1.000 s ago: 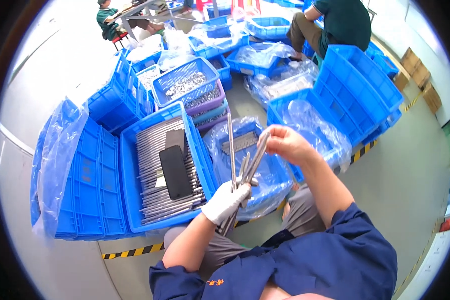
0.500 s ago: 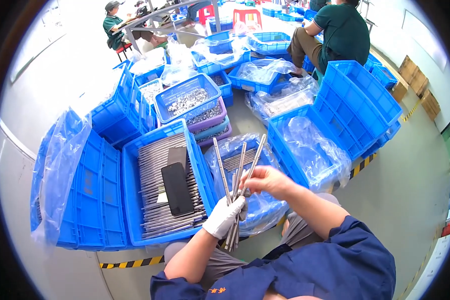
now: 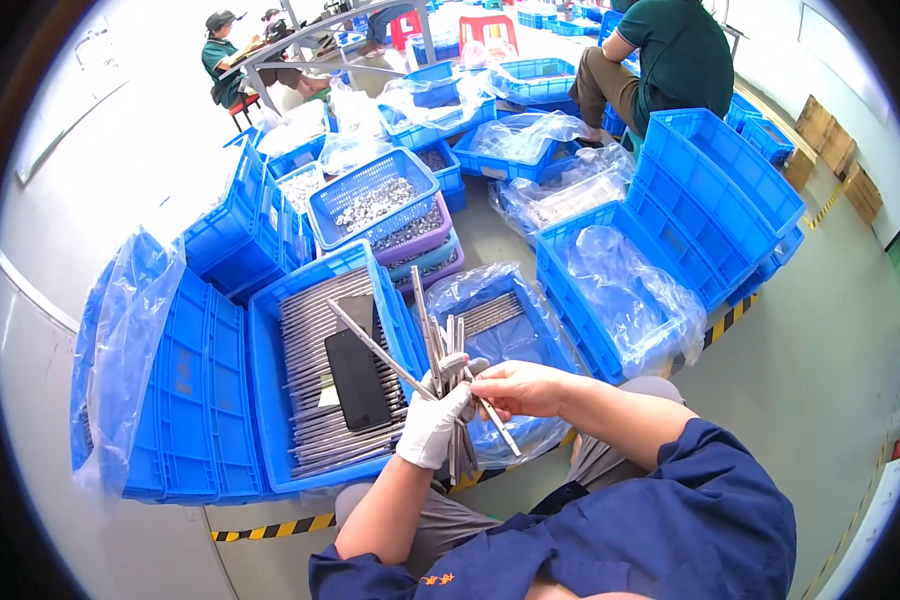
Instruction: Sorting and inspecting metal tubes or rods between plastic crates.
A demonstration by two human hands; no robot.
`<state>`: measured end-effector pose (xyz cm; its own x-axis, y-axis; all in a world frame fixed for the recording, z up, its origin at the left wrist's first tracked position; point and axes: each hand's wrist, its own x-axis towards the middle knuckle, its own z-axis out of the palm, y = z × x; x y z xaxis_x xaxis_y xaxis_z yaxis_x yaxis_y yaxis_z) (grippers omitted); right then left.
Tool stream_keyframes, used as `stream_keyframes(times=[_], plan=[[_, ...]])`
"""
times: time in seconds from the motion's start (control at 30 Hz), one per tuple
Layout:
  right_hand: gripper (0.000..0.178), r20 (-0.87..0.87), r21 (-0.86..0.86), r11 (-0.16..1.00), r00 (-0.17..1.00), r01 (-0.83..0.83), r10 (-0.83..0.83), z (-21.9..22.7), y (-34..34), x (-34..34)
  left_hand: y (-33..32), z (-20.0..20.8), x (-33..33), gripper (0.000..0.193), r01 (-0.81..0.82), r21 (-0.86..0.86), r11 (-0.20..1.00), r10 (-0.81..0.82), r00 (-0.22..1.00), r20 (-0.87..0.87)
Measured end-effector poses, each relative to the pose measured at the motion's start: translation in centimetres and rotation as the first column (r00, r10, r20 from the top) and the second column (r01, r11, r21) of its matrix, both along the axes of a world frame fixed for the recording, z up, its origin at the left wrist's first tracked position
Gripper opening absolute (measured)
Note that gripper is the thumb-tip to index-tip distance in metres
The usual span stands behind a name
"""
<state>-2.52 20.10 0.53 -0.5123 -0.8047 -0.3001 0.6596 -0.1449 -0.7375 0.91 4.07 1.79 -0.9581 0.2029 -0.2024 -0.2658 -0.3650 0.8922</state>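
Note:
In my left hand (image 3: 432, 430), which wears a white glove, is a bundle of thin metal rods (image 3: 457, 335). Their ends fan out above and below the fist, and one rod slants far to the upper left. My bare right hand (image 3: 520, 387) pinches a single metal rod (image 3: 503, 430) beside the bundle; its free end points down to the right. Left of my hands, a blue crate (image 3: 398, 312) holds rows of similar rods (image 3: 305, 350), with a black phone (image 3: 358, 380) lying on them. Beyond my hands, more rods (image 3: 490, 312) lie in a plastic-lined crate (image 3: 560, 345).
Perforated baskets (image 3: 375, 187) of small metal parts are stacked ahead. Another lined crate (image 3: 548, 262) stands at the right, beside stacked blue crates (image 3: 715, 215). Tall blue crates (image 3: 185, 385) stand at the left. A person in a green shirt (image 3: 682, 60) sits at the far right.
My right hand has moved down a little, and the rod at its fingers now points down to the right. One rod in my left hand has tipped over to the left.

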Motion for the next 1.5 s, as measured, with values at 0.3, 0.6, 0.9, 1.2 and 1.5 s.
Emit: stream_keyframes(times=[0.3, 0.6, 0.9, 1.2, 1.5], plan=[[0.027, -0.021, 0.126, 0.951, 0.957, -0.283, 0.288, 0.8, -1.8, 4.2, -1.4, 0.0, -1.2, 0.033, -0.232, -0.047, 0.972, 0.227, 0.969, -0.096], [0.016, -0.322, 0.033, 0.978, 0.925, -0.205, 0.204, 3.8, 0.8, 1.4, -3.6, 0.8, -0.6, 0.022, -0.018, 0.117, 0.993, 0.027, 0.996, -0.081], [0.022, -0.187, -0.271, 0.847, 0.838, 0.458, -0.513, 2.4, 4.2, -3.3, 0.5, -1.1, 0.6, 0.028, 0.458, -0.395, 0.796, -0.494, 0.869, 0.012], [0.017, -0.457, -0.187, 0.887, 0.761, 0.423, -0.459, 3.7, 3.9, -2.2, -0.1, -1.6, 1.5, 0.027, 0.372, -0.443, 0.816, -0.445, 0.893, -0.071], [0.017, -0.590, 0.199, 0.946, 0.802, 0.256, -0.093, 1.8, -0.6, 0.0, -1.0, -1.8, 1.1, 0.027, 0.353, -0.534, 0.768, -0.408, 0.913, 0.017]])
